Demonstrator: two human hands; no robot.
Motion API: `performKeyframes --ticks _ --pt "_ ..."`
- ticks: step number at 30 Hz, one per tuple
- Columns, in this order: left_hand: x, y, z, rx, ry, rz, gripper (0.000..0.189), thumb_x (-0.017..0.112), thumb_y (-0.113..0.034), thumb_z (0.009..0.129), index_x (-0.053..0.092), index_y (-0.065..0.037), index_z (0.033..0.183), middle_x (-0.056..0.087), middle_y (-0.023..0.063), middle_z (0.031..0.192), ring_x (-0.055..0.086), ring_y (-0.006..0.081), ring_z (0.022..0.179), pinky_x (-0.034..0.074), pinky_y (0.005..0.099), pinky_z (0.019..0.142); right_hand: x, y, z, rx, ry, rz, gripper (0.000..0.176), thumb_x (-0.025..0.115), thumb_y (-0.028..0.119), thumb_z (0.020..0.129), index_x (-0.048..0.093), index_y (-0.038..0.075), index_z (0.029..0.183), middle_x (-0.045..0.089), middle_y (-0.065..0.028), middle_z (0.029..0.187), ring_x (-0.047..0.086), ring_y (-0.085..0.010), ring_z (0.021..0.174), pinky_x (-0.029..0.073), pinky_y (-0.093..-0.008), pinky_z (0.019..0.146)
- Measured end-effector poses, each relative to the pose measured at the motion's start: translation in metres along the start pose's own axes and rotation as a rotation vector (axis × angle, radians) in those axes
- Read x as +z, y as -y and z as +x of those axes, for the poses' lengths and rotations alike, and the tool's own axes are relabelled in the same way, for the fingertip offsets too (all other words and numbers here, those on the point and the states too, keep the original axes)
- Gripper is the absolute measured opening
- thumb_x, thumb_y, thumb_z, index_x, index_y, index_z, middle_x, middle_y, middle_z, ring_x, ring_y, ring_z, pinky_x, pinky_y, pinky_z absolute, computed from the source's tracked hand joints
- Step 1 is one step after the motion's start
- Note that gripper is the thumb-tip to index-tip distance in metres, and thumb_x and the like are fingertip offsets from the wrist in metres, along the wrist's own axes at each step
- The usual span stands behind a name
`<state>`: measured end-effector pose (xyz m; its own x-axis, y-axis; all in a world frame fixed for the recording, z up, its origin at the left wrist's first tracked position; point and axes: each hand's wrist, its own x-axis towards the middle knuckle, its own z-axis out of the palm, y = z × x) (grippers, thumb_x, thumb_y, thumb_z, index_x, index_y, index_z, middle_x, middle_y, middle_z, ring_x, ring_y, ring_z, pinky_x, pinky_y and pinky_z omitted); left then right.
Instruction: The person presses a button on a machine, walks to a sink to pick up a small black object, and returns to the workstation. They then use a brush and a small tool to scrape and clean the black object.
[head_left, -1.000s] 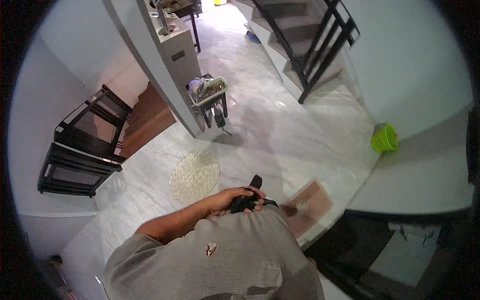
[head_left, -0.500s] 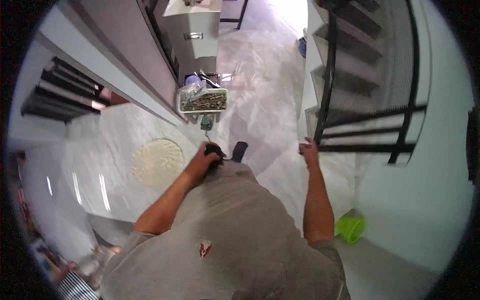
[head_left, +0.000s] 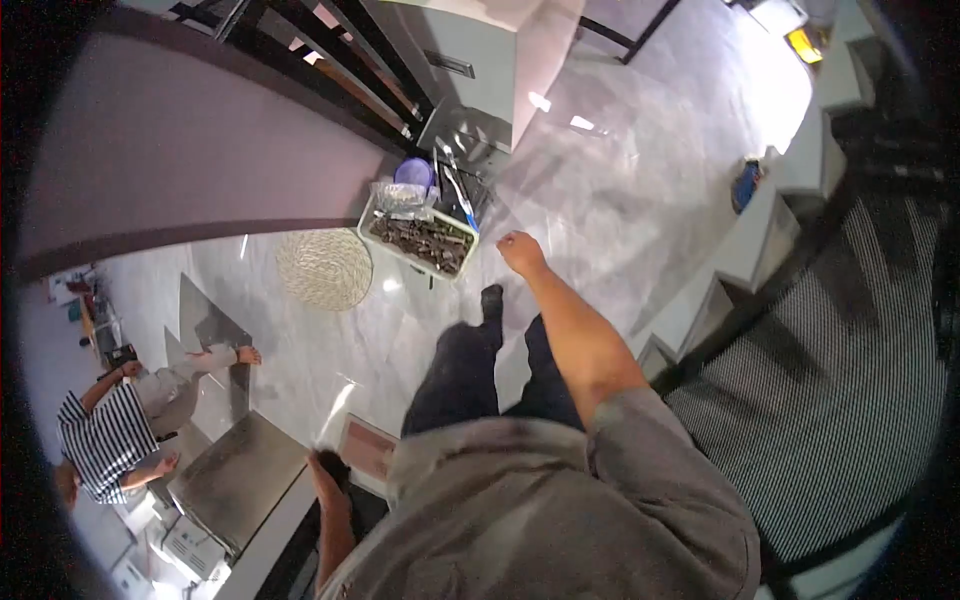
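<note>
Pale marble floor (head_left: 620,180) fills most of the view, with a staircase (head_left: 760,240) and its black mesh railing (head_left: 850,330) on one side and a long grey wall (head_left: 180,150) on the other. A steel bench (head_left: 240,475) stands low in the view, and beyond it another person in a striped shirt (head_left: 100,440) sits on the floor.

Nearest the right hand (head_left: 520,250) is a white plastic bin (head_left: 408,256) on a small stand against the wall, heaped with dark pieces too small to identify. It looks stiff-walled, and probably weighty when this full. The rim at the two short ends seems the soundest place to grip it. A bagged bundle (head_left: 400,195) and a purple lid (head_left: 412,172) crowd its far side, and a round woven mat (head_left: 323,268) lies just beside it.

The right hand is loosely clenched on nothing, apart from the bin. The left hand (head_left: 325,480) hangs by the bench edge, near a brown doormat (head_left: 368,448); whether it grips anything cannot be told.
</note>
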<state>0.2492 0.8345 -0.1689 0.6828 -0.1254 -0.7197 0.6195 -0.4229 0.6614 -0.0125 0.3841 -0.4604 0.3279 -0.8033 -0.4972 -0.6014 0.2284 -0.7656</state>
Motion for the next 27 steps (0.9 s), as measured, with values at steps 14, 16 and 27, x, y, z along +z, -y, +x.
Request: performKeyframes --ticks 14,16,27 --pt "0.068 0.123 -0.135 -0.474 -0.111 0.372 0.041 0.067 -0.014 0.089 0.051 0.004 0.122 0.063 0.0163 0.107 0.06 0.0211 0.094 0.048 0.033 0.084 0.033 0.111 0.17 -0.214 -0.191 -0.322 0.024 0.058 0.029 0.086 0.072 0.01 0.085 0.07 -0.017 0.092 0.067 -0.036 0.086 0.054 -0.0459 0.077" --pt "0.063 0.122 -0.14 -0.489 -0.076 0.369 0.042 0.067 -0.015 0.088 0.053 0.004 0.122 0.064 0.0166 0.107 0.061 0.0214 0.096 0.048 0.0332 0.085 0.032 0.12 0.169 -0.146 -0.128 -0.318 0.025 0.059 0.032 0.086 0.073 0.012 0.089 0.07 -0.0172 0.094 0.067 -0.0362 0.087 0.054 -0.0456 0.079" --pt "0.11 0.118 -0.159 -0.454 -0.045 0.337 0.033 0.064 -0.012 0.091 0.058 0.003 0.12 0.066 0.0122 0.107 0.062 0.0213 0.096 0.049 0.0328 0.084 0.063 0.112 0.215 0.141 0.154 -0.035 0.03 0.064 0.026 0.079 0.069 -0.003 0.082 0.068 -0.02 0.068 0.071 -0.0314 0.075 0.055 -0.0428 0.075"
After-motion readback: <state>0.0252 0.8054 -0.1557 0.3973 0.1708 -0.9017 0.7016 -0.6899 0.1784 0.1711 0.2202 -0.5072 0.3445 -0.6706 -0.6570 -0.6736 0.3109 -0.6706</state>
